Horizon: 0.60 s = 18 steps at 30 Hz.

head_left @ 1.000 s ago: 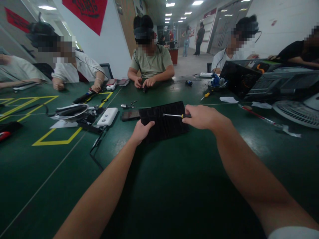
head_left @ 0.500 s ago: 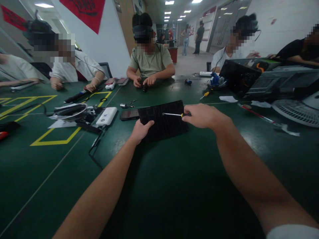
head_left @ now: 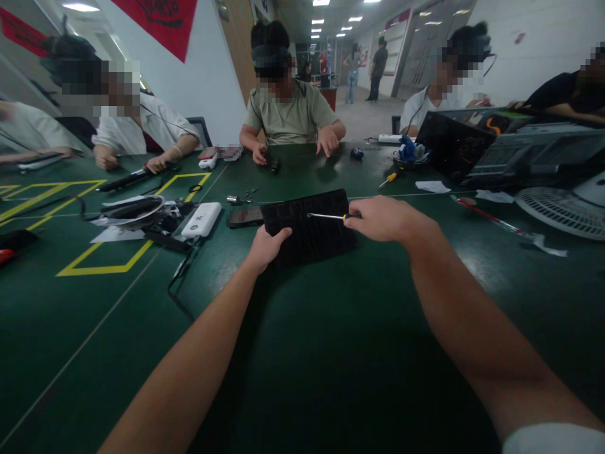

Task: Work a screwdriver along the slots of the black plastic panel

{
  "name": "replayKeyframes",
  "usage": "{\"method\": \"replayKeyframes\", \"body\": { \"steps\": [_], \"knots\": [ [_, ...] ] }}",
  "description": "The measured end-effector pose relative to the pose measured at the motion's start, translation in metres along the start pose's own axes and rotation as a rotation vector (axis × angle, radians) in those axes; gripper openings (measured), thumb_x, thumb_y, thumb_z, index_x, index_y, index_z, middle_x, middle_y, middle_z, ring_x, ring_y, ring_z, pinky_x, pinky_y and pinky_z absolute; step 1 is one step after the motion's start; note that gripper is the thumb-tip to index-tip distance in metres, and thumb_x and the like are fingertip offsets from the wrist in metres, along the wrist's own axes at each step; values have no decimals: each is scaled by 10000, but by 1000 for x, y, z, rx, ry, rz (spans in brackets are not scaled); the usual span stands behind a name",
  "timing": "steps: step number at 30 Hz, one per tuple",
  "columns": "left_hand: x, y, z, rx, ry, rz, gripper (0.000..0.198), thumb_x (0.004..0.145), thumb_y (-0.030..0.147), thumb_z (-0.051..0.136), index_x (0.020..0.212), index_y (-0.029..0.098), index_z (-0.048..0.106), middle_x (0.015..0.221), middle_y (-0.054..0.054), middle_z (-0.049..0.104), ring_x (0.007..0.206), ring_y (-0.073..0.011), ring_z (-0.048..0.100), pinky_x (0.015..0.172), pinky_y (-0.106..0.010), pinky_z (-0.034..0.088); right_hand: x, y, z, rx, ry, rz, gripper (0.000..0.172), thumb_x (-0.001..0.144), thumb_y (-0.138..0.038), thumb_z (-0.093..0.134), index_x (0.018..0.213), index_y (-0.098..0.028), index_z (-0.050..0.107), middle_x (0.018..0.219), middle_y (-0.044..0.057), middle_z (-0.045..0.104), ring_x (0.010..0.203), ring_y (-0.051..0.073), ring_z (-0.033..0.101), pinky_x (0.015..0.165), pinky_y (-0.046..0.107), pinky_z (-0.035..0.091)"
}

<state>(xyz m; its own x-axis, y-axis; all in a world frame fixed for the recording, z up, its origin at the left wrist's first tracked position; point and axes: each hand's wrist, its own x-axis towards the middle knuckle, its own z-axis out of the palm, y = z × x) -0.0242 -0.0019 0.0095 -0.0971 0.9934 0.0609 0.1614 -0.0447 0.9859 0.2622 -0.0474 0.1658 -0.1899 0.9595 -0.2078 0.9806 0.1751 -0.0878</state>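
Observation:
My left hand point(head_left: 267, 249) grips the left edge of a flat black rectangular panel point(head_left: 314, 236), its thumb lying over the front face. The panel is held tilted above the green table point(head_left: 331, 353), and its exact kind cannot be made out. My right hand point(head_left: 390, 219) is closed around the handle of a screwdriver point(head_left: 328, 217) with a yellow-and-black grip. Its metal shaft points left, with the tip at the panel's face near the upper middle. Most of the handle is hidden in my fingers.
Behind the panel lies a dark phone point(head_left: 243, 216). To the left are a white power bank point(head_left: 202, 219) and a pile of cables and parts point(head_left: 137, 214). Another screwdriver point(head_left: 390, 180), a computer case point(head_left: 534, 148) and a white fan point(head_left: 567, 211) are at right. Co-workers sit opposite.
My hands, the panel and the screwdriver stay almost still. Across the table, a co-worker's hand has moved right, away from a small black object. The left co-worker's dark rod has shifted left.

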Motion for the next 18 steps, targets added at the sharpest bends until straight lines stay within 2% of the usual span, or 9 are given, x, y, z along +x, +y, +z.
{"method": "replayKeyframes", "body": {
  "steps": [13,18],
  "knots": [
    [-1,2,1,-32,1,-13,511,704,453,931,1130,199,812,1209,-126,868,1224,-393,795,1175,-591,589,3,1,1,-3,4,12,473,1113,-510,474,1298,-234,810,1349,185,800,1266,422,725,1010,555,557],
    [-2,4,0,-3,17,-11,485,707,447,928,1106,197,813,1191,-121,869,1231,-395,793,1166,-578,594,1,0,0,-8,-13,19,498,1120,-527,455,1288,-236,822,1355,185,796,1266,416,723,984,532,569]
  ]
}}
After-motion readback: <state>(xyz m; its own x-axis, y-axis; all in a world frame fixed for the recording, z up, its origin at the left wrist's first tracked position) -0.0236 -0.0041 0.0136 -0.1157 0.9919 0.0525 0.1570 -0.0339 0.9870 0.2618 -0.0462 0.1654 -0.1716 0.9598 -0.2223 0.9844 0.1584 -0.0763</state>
